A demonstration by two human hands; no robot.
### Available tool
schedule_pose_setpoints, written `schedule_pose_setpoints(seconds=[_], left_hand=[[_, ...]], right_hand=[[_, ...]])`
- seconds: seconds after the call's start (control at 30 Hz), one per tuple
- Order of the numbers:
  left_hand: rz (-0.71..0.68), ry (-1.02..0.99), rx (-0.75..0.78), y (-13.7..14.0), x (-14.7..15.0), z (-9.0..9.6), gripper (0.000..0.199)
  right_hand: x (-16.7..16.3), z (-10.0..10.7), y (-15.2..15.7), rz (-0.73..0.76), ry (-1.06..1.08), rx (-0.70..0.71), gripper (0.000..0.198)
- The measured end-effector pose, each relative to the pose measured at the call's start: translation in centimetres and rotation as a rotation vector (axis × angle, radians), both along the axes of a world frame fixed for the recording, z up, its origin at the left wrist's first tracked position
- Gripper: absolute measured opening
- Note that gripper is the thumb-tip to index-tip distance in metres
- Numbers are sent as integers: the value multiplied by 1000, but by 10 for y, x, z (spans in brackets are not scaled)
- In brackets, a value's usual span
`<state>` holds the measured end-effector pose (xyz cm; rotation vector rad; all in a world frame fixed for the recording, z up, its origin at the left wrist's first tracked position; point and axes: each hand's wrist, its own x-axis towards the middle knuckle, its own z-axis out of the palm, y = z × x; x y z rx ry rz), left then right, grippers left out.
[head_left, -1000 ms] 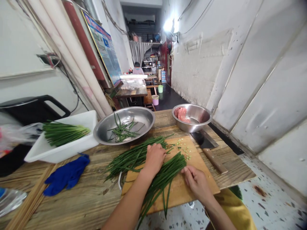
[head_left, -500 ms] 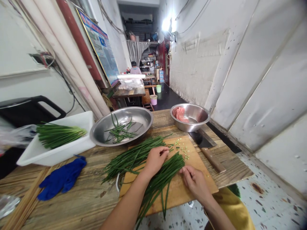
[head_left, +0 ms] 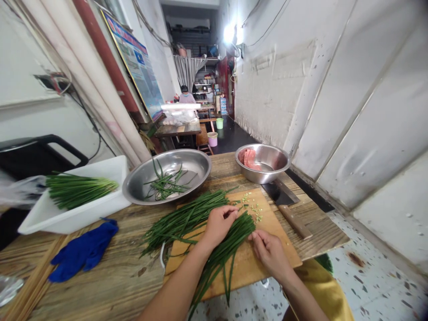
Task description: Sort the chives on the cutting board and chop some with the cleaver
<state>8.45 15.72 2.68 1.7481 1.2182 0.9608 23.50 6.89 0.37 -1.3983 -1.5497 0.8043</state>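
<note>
A bundle of green garlic chives lies slantwise on the wooden cutting board, its lower ends hanging past the front edge. My left hand rests at the bundle's upper left side, thumb and forefinger closed together; what they hold is too small to make out. At the right edge of the bundle's cut end, my right hand pinches the chives with its fingertips. A second heap of chives lies behind my left hand. Small pale cut bits are scattered on the board's far part.
A cleaver lies right of the board, below a steel bowl holding pink pieces. A steel basin holds loose chives. Leftward are a white tub with chives, a blue glove and wooden sticks. A person is far back.
The view has shifted very slightly, moving the scene a little left. Both hands keep nearly the same place and pose at the bundle.
</note>
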Motion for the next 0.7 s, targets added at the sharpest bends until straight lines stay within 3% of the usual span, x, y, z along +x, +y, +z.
schedule_pose_setpoints(seconds=[0.7], left_hand=[[6,-22,13,3,-2,-3,21]], right_hand=[[0,-2,2,23,12,-33,31]])
